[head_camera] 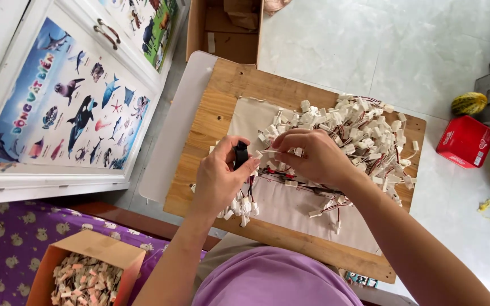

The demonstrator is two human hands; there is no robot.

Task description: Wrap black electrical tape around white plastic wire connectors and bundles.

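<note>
Head view, looking down: my left hand is closed around a small black tool, pinched upright between thumb and fingers, with a bundle of white plug connectors on thin red and black wires hanging below the palm. My right hand is curled shut just beside it, fingertips pinching one white connector close to the tool. Both hands hover over a pale cloth spread on a wooden table. A big heap of loose connectors fills the cloth's far right part, reaching the table's right edge. The near cloth is mostly bare. Left of the table runs a narrow floor gap, then a white cupboard with a sea-animal poster. An open cardboard box of small pieces sits near left; a red box lies on tiled floor to the right
</note>
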